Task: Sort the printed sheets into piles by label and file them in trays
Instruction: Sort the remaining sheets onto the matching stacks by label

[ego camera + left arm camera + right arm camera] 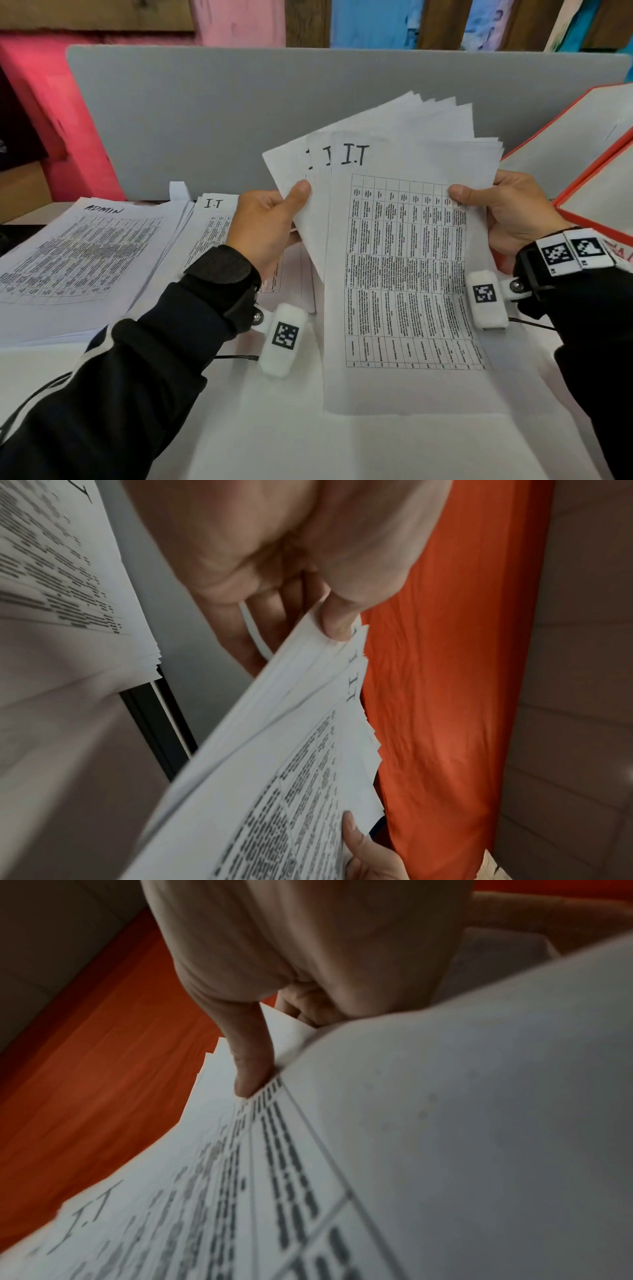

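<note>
I hold a fanned stack of printed sheets (404, 260) upright over the desk; the front sheets are hand-labelled "I.T". My left hand (274, 219) pinches the stack's left edge, thumb on the front sheets. My right hand (503, 209) pinches the right edge, thumb pressed on the top sheet's table. In the left wrist view the thumb (339, 620) clamps the fanned sheets (281, 764). The right wrist view shows the thumb (250, 1069) lying on the I.T sheet (308, 1191). On the desk lie an "ADMIN" pile (82, 257) and an "I.T" pile (212, 226).
Orange-edged trays (582, 144) stand stacked at the right, close to my right hand. A grey divider panel (205, 113) closes off the back of the desk. White desk surface (308, 445) stretches below the held sheets. Cables trail from both wrist cameras.
</note>
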